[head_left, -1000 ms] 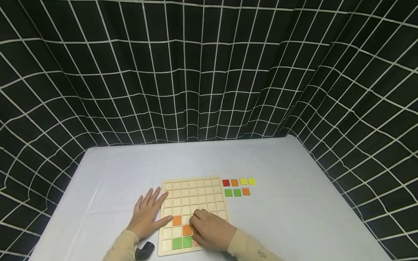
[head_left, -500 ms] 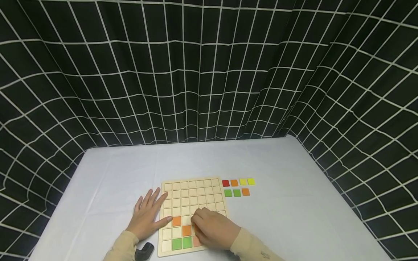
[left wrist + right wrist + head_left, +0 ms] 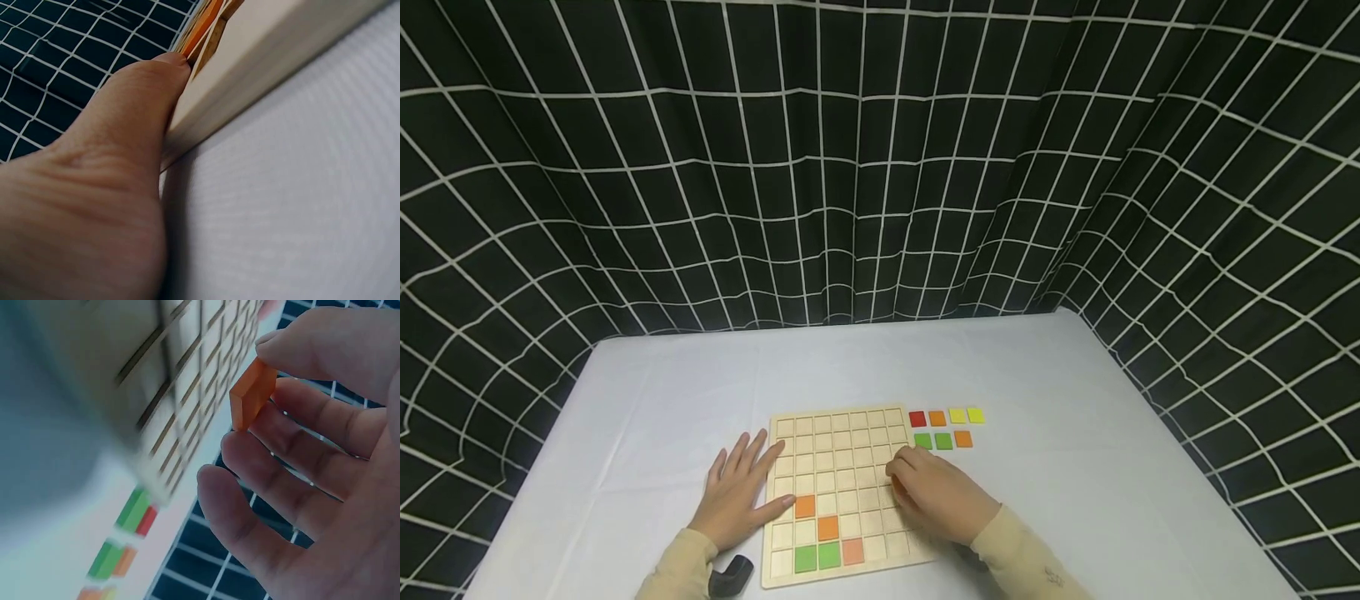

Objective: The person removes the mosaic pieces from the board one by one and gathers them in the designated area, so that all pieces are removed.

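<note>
A pale wooden grid board [image 3: 844, 459] lies on the table. My left hand [image 3: 733, 496] spreads flat at its left side, thumb and a fingertip over the edge. In the left wrist view, the thumb [image 3: 137, 94] presses against the board's rim. My right hand [image 3: 946, 498] is over the board's right edge. Between its thumb and fingers it pinches an orange square tile [image 3: 253, 394], plain in the right wrist view. Set in the board are an orange tile [image 3: 805, 507], a second orange tile [image 3: 828, 528], two green tiles [image 3: 806, 559] and a pink tile [image 3: 853, 552].
Beyond the board's right edge lie loose tiles in two rows: red [image 3: 917, 419], orange [image 3: 937, 418], two yellow [image 3: 957, 416], two green [image 3: 943, 441] and another orange tile [image 3: 962, 438]. A black curved object [image 3: 732, 577] sits by the left wrist. A dark gridded curtain [image 3: 850, 183] surrounds the table.
My right hand has moved right and away from me, from the lower middle of the board to its right edge, uncovering the pink tile and bare cells. The left hand stays put.
</note>
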`<state>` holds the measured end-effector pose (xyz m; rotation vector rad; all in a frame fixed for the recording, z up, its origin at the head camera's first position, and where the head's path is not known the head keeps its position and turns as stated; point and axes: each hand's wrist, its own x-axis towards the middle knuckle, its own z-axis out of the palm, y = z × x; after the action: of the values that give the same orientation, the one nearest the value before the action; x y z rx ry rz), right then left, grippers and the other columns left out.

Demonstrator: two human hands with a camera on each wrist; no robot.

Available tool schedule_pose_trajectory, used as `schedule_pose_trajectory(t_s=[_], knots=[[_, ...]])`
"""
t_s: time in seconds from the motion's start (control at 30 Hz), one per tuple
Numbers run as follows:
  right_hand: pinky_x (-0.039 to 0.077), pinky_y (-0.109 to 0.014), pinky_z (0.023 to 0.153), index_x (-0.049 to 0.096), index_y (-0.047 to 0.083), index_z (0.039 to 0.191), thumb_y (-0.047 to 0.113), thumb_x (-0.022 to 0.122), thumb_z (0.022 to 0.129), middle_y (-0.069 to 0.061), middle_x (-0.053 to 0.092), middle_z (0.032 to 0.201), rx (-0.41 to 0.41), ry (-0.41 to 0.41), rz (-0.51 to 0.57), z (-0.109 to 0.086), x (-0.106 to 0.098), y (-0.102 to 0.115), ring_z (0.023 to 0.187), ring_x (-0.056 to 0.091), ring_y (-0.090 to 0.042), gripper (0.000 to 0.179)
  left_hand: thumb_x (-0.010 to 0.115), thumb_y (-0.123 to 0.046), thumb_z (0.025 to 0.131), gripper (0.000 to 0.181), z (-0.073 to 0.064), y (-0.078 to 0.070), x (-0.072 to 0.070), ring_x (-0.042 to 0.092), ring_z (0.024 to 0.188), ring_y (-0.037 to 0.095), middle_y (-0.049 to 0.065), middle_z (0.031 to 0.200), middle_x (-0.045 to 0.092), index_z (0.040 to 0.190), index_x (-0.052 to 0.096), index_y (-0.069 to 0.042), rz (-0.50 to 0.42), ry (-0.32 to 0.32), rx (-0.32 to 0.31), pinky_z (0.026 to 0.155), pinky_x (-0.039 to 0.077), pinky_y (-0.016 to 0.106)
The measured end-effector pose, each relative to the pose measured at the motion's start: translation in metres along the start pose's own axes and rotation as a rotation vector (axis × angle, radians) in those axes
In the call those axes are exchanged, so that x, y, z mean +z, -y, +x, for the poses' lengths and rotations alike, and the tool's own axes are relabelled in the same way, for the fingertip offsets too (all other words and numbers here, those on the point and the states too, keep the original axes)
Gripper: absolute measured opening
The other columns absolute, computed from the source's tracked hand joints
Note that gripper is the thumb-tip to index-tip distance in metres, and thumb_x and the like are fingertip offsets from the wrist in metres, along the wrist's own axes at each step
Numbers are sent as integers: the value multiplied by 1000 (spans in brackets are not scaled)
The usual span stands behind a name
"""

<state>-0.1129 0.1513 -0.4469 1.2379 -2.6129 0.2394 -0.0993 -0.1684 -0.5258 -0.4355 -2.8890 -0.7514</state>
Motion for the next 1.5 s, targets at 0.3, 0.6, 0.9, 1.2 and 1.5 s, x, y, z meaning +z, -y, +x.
schedule_pose_trajectory(t_s=[0.3,0.6,0.9,1.2,1.5], knots=[[51,-19,72,62,12,97,9,66,86,7,55,91,84,-12,10,-17,3,-28,82,52,-6,12,61,-60,84,82,1,3,0,12,145,39,14,158,22,149,34,-18,16,14,-10,113,3,61],[51,-19,70,63,10,97,9,69,86,4,55,90,100,13,15,-21,10,-41,80,51,-7,12,61,-60,84,82,3,4,-2,13,145,39,14,158,22,149,35,-17,16,7,-4,113,3,60],[53,-24,80,60,12,100,13,70,87,5,58,95,179,81,40,-23,14,-43,89,55,-9,17,61,-61,83,82,4,6,1,14,144,39,14,157,23,149,35,-19,29,-4,9,113,4,60],[52,-23,77,57,14,94,15,67,89,7,54,92,196,80,53,-25,19,-44,85,52,-7,12,59,-62,84,82,1,6,3,13,145,38,13,158,22,149,34,-19,32,6,-3,114,4,60],[51,-20,67,61,15,88,12,76,80,8,50,88,149,9,-12,-24,11,-41,78,49,-6,18,61,-61,83,82,1,5,4,14,144,39,13,157,24,149,35,-19,21,-10,3,113,5,61]])
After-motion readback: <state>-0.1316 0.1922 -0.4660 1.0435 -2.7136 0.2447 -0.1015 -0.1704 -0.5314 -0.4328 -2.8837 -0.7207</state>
